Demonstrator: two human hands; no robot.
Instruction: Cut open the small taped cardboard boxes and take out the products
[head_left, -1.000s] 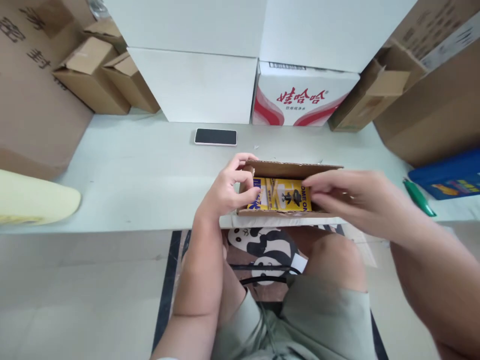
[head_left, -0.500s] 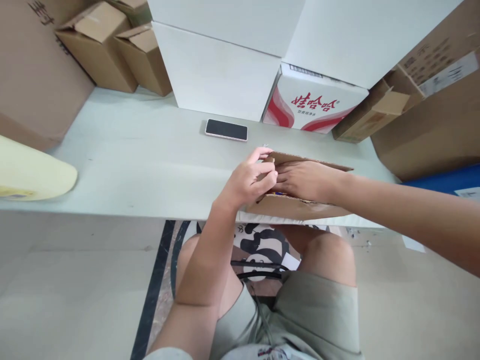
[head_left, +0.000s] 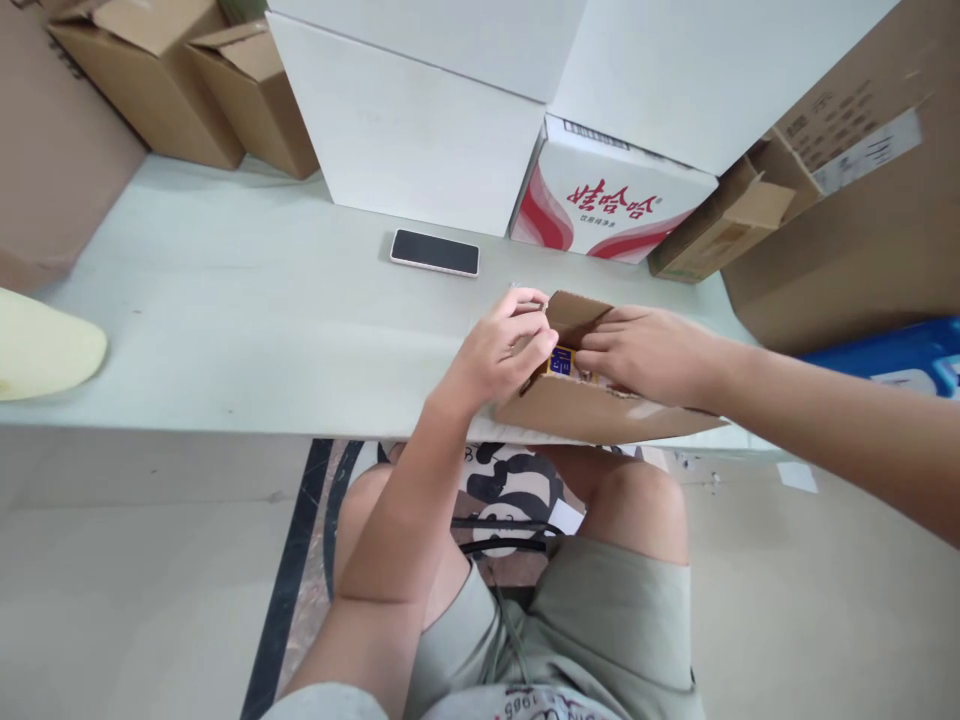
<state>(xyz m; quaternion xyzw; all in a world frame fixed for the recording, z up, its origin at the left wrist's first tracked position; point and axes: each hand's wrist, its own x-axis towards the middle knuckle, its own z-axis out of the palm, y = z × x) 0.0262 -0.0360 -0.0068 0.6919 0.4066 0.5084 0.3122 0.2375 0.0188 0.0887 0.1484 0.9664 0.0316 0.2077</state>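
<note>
Table (head_left: 300,335) extends beneath both hands. Carton (head_left: 611,215), red script, stands beyond them. Open box (head_left: 592,408) lies under right hand, immediately right of left hand. Right hand (head_left: 637,348): fingers inside box; grip cannot be told. Left hand (head_left: 506,345): thumb and fingers pinch box's left end. Phone (head_left: 435,252) lies beyond left hand. Yellow pack (head_left: 560,361): inside box, between both hands' fingertips.

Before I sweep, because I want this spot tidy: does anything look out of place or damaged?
Yes. A pale sheet and scraps lie on the floor, right of the knees, looking like stray litter. The cardboard box that the right hand reaches into looks ragged along its near edge, as if torn.
</note>
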